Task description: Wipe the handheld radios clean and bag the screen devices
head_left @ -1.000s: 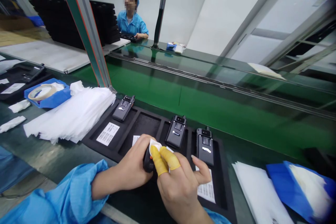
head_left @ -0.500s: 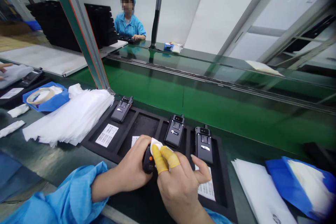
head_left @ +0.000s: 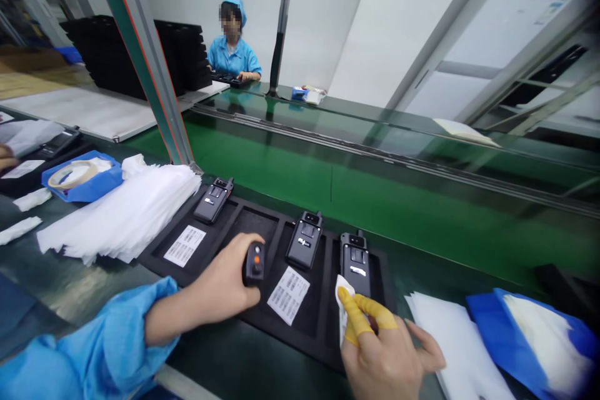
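Black, blocky and dotted with an orange button, a handset point(head_left: 254, 267) is clasped in a person's left hand point(head_left: 220, 278), seen from the head camera, apparently over the near half of a black, foam-like compartment tray point(head_left: 324, 306) on a dark green table point(head_left: 257, 365). Three similar handsets point(head_left: 304, 240) lie toward the tray's far edge. By its near right corner, the right hand point(head_left: 382, 344), two fingers in yellow covers point(head_left: 356, 319), pinches a folded white wipe point(head_left: 344, 303).

The head view looks forward and down, close over the black tray point(head_left: 257, 221), across the green surface point(head_left: 300, 165).
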{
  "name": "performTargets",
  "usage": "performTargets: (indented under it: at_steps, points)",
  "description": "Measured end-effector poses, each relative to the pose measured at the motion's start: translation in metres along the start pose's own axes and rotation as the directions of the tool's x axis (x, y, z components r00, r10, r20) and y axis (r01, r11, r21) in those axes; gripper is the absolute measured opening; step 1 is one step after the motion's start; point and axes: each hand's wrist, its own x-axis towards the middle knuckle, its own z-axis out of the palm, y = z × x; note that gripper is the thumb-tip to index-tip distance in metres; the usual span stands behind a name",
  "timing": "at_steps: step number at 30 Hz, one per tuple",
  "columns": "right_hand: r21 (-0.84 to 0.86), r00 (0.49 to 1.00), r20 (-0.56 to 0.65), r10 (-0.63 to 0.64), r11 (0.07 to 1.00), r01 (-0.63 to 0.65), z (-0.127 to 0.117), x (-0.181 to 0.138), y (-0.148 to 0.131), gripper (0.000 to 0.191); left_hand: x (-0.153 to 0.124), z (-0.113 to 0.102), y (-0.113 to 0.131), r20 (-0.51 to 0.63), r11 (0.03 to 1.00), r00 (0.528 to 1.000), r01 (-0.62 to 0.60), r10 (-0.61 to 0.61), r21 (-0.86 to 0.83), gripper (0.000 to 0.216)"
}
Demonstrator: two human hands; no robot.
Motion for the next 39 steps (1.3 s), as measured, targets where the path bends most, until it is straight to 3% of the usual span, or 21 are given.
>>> performTargets:
  at_steps: [4, 6, 8, 11, 15, 18, 21, 23, 25, 28, 33, 39]
  points:
    - [0.002, 0.999, -0.036, 0.013, 1.0, -0.013, 0.005, -0.009, 0.015, 0.016, 0.046, -0.02, 0.003, -0.021, 0.967, 0.99, 0.141, -0.14, 0.214, 0.085]
    - [0.025, 0.999, -0.047, 0.013, 1.0, -0.012, 0.007, -0.011, 0.018, 0.017, 0.065, -0.024, 0.006, -0.037, 0.902, 0.992, 0.128, -0.124, 0.412, 0.092]
    - [0.047, 0.999, -0.053, 0.005, 0.999, -0.003, 0.008, -0.013, 0.02, 0.018, 0.077, -0.022, 0.007, -0.053, 0.833, 0.995, 0.097, -0.081, 0.544, 0.086]
    - [0.082, 0.999, -0.044, 0.014, 0.997, -0.01, 0.007, -0.015, 0.022, 0.02, 0.089, -0.015, 0.003, -0.084, 0.783, 0.995, 0.094, -0.054, 0.615, 0.075]
    - [0.1, 0.998, -0.033, 0.047, 0.994, -0.044, 0.005, -0.015, 0.023, 0.017, 0.105, -0.005, -0.003, -0.099, 0.714, 0.991, 0.136, -0.094, 0.687, 0.082]
    - [0.088, 0.998, -0.025, 0.054, 0.995, -0.052, 0.005, -0.012, 0.023, 0.018, 0.108, 0.008, 0.007, -0.101, 0.679, 0.993, 0.115, -0.061, 0.725, 0.072]
    - [0.093, 0.999, -0.028, 0.046, 0.995, -0.044, 0.006, -0.013, 0.023, 0.017, 0.098, 0.035, 0.028, -0.018, 0.698, 1.0, 0.014, -0.002, 0.716, 0.067]
    - [0.096, 0.999, -0.025, 0.035, 0.995, -0.032, 0.006, -0.015, 0.024, 0.016, 0.093, 0.057, 0.041, 0.048, 0.725, 0.999, -0.037, 0.006, 0.688, 0.081]
    - [0.091, 0.999, -0.027, 0.025, 0.996, -0.022, 0.006, -0.019, 0.026, 0.016, 0.093, 0.077, 0.048, 0.06, 0.746, 0.998, -0.018, -0.029, 0.666, 0.096]
    - [0.081, 0.998, -0.046, 0.031, 0.996, -0.027, 0.007, -0.024, 0.028, 0.016, 0.101, 0.092, 0.045, 0.06, 0.787, 0.994, 0.037, -0.094, 0.615, 0.103]
    - [0.101, 0.997, -0.061, 0.039, 0.994, -0.033, 0.009, -0.026, 0.03, 0.018, 0.101, 0.073, 0.036, 0.1, 0.892, 0.99, 0.042, -0.097, 0.45, 0.1]
    - [0.122, 0.998, -0.05, 0.032, 0.992, -0.025, 0.006, -0.017, 0.027, 0.022, 0.055, 0.041, 0.035, 0.054, 0.98, 0.995, -0.089, 0.08, 0.178, 0.068]
